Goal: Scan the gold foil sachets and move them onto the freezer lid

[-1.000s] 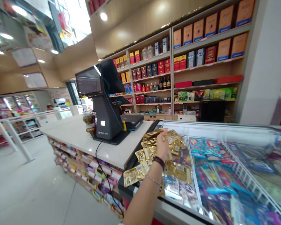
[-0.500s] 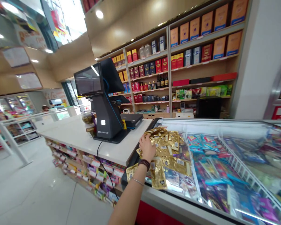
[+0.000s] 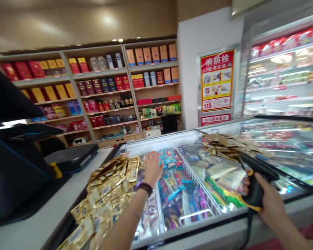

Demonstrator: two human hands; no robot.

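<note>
My left hand (image 3: 153,168), with a beaded bracelet on the wrist, is over the freezer's glass lid with its fingers apart and nothing visible in them. To its left lies a spread pile of shiny gold foil packets (image 3: 112,185). My right hand (image 3: 268,194) is wrapped round the handle of a black and yellow barcode scanner (image 3: 257,191), whose cord hangs down. Beyond the scanner, a second heap of gold-brown packets (image 3: 224,144) rests on the glass.
Under the glass are colourful frozen packs (image 3: 174,180) and a white wire divider (image 3: 195,180). A black checkout terminal (image 3: 13,156) stands on the white counter (image 3: 54,205) at left. Shelves of boxes (image 3: 114,83), a red poster (image 3: 216,81) and a lit fridge (image 3: 287,73) stand behind.
The view has swung right. My left hand has left the gold packets and moved right of them. My right hand with the barcode scanner and the second packet heap have come into view.
</note>
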